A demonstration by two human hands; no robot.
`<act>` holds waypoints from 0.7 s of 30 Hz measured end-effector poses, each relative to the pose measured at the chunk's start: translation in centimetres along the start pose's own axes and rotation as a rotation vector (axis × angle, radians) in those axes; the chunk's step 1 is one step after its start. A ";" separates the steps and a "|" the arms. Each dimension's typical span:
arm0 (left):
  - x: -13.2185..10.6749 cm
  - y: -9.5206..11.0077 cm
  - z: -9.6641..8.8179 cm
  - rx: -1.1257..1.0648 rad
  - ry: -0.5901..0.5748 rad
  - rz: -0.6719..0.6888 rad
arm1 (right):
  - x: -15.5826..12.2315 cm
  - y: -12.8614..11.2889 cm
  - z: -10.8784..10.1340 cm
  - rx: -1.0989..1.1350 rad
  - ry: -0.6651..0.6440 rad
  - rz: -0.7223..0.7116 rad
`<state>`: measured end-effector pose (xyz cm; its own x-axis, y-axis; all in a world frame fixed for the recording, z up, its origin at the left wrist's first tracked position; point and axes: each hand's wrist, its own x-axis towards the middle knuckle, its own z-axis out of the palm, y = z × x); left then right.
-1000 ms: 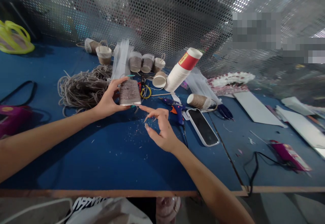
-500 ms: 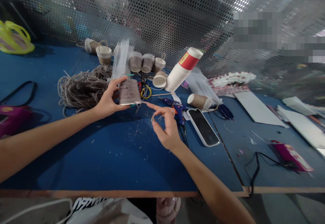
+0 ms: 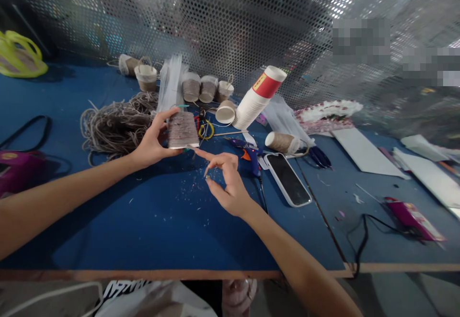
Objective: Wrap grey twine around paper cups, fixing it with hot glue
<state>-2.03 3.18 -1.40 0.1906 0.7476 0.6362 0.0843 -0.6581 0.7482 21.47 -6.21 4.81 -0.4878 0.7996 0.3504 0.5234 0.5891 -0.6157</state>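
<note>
My left hand [image 3: 157,137] is closed around a paper cup wrapped in grey-brown cord [image 3: 182,130], gripping it between thumb and fingers above the table. The cup's white rim faces down. My right hand [image 3: 226,178] reaches in from the right with its index finger stretched out, the tip at the cup's lower right edge. Its thumb and other fingers are apart, curved over the blue tabletop. Behind the left hand lies a heap of loose grey cord [image 3: 115,123]. A blue hot glue gun [image 3: 249,152] rests right of my right hand.
Several cord-wrapped cups, including one lying on its side [image 3: 282,142], stand or lie farther back. A leaning stack of white paper cups [image 3: 251,106], yellow-handled scissors [image 3: 206,130] and a phone [image 3: 287,180] are close by. A perforated metal screen [image 3: 215,29] borders the table's back.
My right hand has moved slightly left, bringing its index fingertip under the cup's lower right edge. The orange trigger of the glue gun now shows. My left hand holds the cup almost still.
</note>
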 end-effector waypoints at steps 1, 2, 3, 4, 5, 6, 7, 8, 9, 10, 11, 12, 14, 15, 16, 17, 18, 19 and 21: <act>0.0 0.0 0.0 0.002 0.001 0.005 | 0.0 0.1 0.0 0.000 0.002 0.017; 0.0 0.0 0.0 0.002 0.003 0.009 | 0.0 0.1 -0.1 0.001 0.009 0.031; 0.0 0.1 0.0 0.000 0.006 0.011 | 0.1 0.2 -0.1 0.006 0.024 0.041; 0.0 0.1 0.0 -0.003 0.008 0.011 | 0.1 0.2 -0.1 0.011 0.043 0.050; 0.0 0.2 0.0 -0.005 0.008 0.009 | 0.1 0.3 -0.1 0.014 0.066 0.055; 0.0 0.2 0.0 -0.004 0.008 0.008 | 0.1 0.3 -0.1 0.012 0.092 0.056; 0.0 0.3 0.0 0.001 0.008 0.007 | 0.1 0.3 -0.1 0.009 0.118 0.052; 0.0 0.3 0.0 0.007 0.010 0.008 | 0.0 0.3 0.0 0.005 0.149 0.045; 0.0 0.3 -0.1 0.013 0.013 0.009 | -0.1 0.5 0.0 0.002 0.184 0.038; 0.0 0.3 -0.1 0.018 0.014 0.011 | -0.3 0.7 0.1 0.001 0.226 0.035; 0.0 0.3 -0.1 0.020 0.012 0.012 | -0.4 1.0 0.1 0.001 0.279 0.041; 0.0 0.3 -0.2 0.022 0.009 0.012 | -0.5 1.3 0.0 -0.005 0.343 0.058; 0.1 0.2 -0.2 0.024 0.003 0.012 | -0.3 2.1 -0.5 -0.072 0.486 0.119; 0.1 0.1 -0.2 0.022 0.004 0.007 | 0.0 2.4 -1.0 -0.138 0.544 0.146; 0.1 0.1 -0.2 0.017 0.007 0.000 | 0.3 2.5 -1.5 -0.216 0.579 0.152; 0.1 0.1 -0.2 0.011 0.012 -0.008 | 0.8 2.2 -2.1 -0.295 0.577 0.130; 0.1 0.1 -0.1 0.007 0.016 -0.016 | 1.2 1.6 -2.6 -0.364 0.537 0.076; 0.1 0.2 -0.1 0.007 0.019 -0.020 | 1.3 0.6 -3.0 -0.395 0.453 -0.025; 0.1 0.3 -0.1 0.009 0.023 -0.014 | 0.5 -2.6 -3.1 -0.396 0.211 -0.201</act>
<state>-2.11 3.02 -1.08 0.1665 0.7585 0.6300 0.0957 -0.6484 0.7553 22.02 -6.99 8.77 -0.4753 0.6478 0.5954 0.6790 0.7004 -0.2200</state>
